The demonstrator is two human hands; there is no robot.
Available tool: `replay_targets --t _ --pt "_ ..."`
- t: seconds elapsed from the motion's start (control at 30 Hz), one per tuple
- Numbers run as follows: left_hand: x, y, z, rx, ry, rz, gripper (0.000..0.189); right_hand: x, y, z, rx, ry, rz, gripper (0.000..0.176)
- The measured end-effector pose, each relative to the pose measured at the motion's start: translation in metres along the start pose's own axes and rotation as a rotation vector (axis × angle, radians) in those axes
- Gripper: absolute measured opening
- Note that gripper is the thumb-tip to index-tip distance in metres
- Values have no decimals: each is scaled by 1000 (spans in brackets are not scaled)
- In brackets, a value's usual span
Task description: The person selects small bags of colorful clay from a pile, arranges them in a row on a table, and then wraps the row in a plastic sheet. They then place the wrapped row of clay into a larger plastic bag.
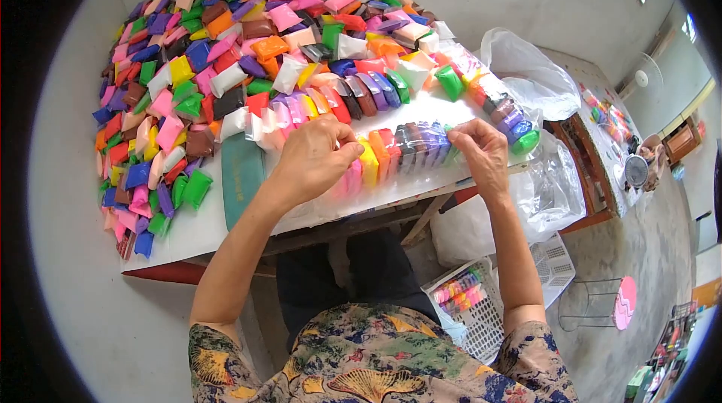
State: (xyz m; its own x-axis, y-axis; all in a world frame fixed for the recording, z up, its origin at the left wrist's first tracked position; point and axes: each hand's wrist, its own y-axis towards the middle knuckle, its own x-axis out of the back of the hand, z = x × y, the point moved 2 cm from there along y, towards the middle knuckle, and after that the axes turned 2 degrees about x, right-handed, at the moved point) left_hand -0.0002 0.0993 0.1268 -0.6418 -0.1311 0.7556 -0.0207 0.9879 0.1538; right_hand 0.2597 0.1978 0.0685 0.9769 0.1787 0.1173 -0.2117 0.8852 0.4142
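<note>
A row of small coloured packets [406,149] lies on the white table near its front edge, in what looks like a clear plastic bag, running from pink through yellow, orange, red, black and blue to green. My left hand [320,156] is closed in a pinch over the pink and yellow end. At the green end, the thumb and fingers of my right hand [483,153] pinch the clear plastic. Just behind stands a second row of packets [353,98] in similar colour order. Another row in clear wrap [502,111] lies right of my right hand.
A big heap of loose coloured packets [226,49] covers the table's back and left. A green board [244,177] lies left of my left arm. Clear plastic bags [538,80] hang at the right. Below stands a white basket [481,324] holding packed rows; a pink stool [624,303] is farther right.
</note>
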Motion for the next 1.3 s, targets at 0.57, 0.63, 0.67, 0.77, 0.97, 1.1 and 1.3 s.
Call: replay_targets --t 0.57,0.63,0.67,0.77,0.97,1.1,1.3 --pt "-2 20 7 124 -2 147 18 6 25 3 -335 -332 61 16" --pt "-4 21 12 165 -83 173 17 7 25 -4 -346 -270 54 16" --pt "-5 21 14 185 -123 185 17 7 26 -6 -344 -235 57 17" --pt "-4 21 12 214 -163 173 20 7 23 -5 -339 -161 55 18" --pt "-3 24 9 105 13 129 19 8 21 0 -183 -502 -80 8" --pt "-2 24 8 166 -105 187 20 1 8 40 422 -919 -284 22" --pt "-2 21 7 231 -252 205 21 -69 -17 60 761 -578 338 22"
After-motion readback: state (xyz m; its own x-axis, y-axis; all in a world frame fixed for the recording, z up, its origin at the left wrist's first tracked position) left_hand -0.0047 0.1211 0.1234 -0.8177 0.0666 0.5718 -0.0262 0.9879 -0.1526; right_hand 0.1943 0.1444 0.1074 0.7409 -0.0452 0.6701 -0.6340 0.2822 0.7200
